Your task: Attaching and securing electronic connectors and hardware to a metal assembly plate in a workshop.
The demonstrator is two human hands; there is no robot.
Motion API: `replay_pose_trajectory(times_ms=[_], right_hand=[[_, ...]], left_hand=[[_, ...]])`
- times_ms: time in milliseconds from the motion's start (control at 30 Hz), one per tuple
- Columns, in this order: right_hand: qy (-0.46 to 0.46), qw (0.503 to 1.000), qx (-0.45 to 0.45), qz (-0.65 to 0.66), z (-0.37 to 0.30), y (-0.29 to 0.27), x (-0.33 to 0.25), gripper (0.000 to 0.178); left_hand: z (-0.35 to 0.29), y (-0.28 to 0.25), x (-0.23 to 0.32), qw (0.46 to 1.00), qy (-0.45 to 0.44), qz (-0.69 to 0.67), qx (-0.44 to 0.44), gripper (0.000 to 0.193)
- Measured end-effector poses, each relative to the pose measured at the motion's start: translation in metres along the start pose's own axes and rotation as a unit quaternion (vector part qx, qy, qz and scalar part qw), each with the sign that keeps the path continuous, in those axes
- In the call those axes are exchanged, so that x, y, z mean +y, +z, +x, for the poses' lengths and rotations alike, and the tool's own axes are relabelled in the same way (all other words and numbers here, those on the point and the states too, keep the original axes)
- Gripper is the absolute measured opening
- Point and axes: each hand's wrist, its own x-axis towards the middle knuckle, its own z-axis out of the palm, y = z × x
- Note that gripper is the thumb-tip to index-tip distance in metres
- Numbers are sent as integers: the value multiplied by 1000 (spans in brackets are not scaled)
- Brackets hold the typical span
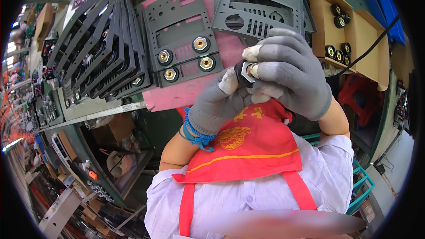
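Note:
Both hands, in grey gloves with whitish fingertips, meet above the bench's front edge. Between them is a black round panel socket with a silver hex nut. My left hand grips its black body from the left. The fingers of my right hand are closed at its nut side and partly cover it. To the left lies a dark grey metal panel with several like sockets fitted, each showing a brass centre. Just beyond my right hand lie overlapping grey panels with round holes and slots.
Many grey bent panels stand leaning together at the left. A pink sheet covers part of the bench. At the right, an open cardboard box holds several loose sockets, and a black cable crosses it. A red stool shows below.

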Motion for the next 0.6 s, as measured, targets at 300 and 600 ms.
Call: replay_pose_trajectory(times_ms=[300,600], right_hand=[[-16,996,50,70,12,0,5,34],[178,982,17,-58,17,19,61,18]], left_hand=[[1,-2,1,992,67,-43,96,37],[27,-15,0,968,138,14,208,32]])
